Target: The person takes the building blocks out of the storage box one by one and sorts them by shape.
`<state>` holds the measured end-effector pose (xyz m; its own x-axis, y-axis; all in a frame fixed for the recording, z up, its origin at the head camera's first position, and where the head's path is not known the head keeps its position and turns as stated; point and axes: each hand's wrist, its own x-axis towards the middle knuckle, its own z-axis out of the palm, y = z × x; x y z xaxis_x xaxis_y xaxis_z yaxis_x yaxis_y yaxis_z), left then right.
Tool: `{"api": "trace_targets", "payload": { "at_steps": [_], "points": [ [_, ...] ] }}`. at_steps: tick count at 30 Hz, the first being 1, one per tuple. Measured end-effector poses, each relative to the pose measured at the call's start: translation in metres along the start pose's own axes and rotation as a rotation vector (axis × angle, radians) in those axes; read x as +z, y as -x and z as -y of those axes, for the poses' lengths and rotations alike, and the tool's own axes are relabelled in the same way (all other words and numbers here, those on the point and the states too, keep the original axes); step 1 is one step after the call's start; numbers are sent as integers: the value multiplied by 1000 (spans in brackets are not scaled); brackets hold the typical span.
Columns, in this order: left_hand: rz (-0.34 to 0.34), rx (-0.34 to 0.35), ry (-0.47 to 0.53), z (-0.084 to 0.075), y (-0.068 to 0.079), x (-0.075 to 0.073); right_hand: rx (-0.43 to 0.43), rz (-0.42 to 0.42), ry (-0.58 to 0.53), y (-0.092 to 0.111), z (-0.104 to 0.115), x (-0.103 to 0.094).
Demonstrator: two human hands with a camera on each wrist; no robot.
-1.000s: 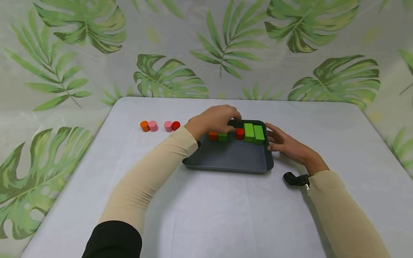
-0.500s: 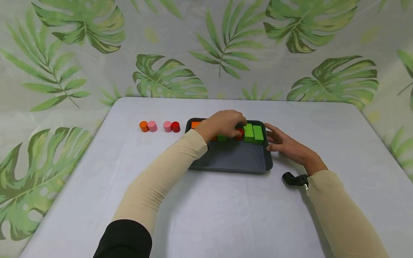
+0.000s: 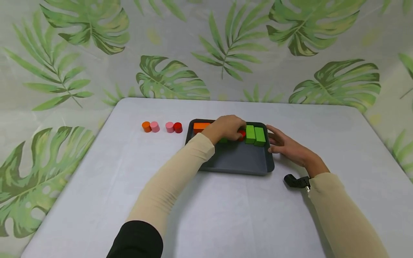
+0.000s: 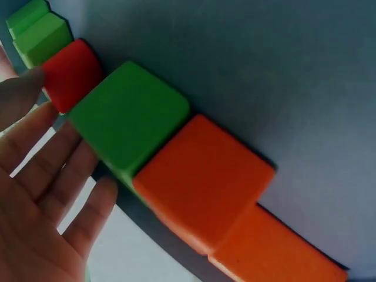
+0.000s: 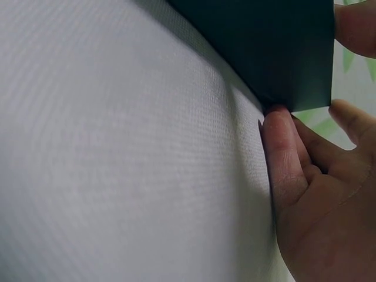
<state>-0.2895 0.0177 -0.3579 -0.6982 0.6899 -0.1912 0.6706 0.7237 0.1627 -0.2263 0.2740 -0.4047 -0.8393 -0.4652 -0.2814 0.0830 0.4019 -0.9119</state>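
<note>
My left hand (image 3: 228, 128) reaches into the dark grey tray (image 3: 238, 159) and pinches a red cylinder (image 4: 73, 75) between thumb and fingertips. In the left wrist view, a green cube (image 4: 130, 114) sits beside that cylinder, then an orange cube (image 4: 202, 182) and an orange block (image 4: 279, 249), in a line along the tray's far wall. Two light green blocks (image 3: 250, 134) stand side by side right of the cylinder. At the tray's right side, my right hand (image 3: 288, 146) touches the outer wall with extended fingers; the right wrist view shows them against a dark corner.
Left of the tray, on the white-covered table (image 3: 206, 215), stand an orange cylinder (image 3: 146, 127), a pink one (image 3: 155, 127), a second pink one (image 3: 170, 127) and a red one (image 3: 177, 127). A leaf-patterned cloth (image 3: 174, 36) hangs behind the table.
My left hand has moved right and slightly down inside the tray, onto the red cylinder. Its forearm now leaves the orange block partly visible. My right hand stays at the tray's side.
</note>
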Motion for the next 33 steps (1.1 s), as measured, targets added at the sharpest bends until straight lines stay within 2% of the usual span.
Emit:
{"api": "trace_targets", "payload": {
  "at_steps": [5, 22, 26, 33],
  "points": [
    [9, -1, -10, -2, -4, 4, -1, 2, 3, 1, 0, 0],
    [-30, 4, -7, -2, -2, 6, -4, -1, -9, 2, 2, 1],
    [-67, 42, 1, -3, 10, 0, -6, 8, -6, 2, 1, 3],
    [-112, 110, 53, 0, 48, -29, -8, -6, 3, 1, -1, 1]
  ]
}}
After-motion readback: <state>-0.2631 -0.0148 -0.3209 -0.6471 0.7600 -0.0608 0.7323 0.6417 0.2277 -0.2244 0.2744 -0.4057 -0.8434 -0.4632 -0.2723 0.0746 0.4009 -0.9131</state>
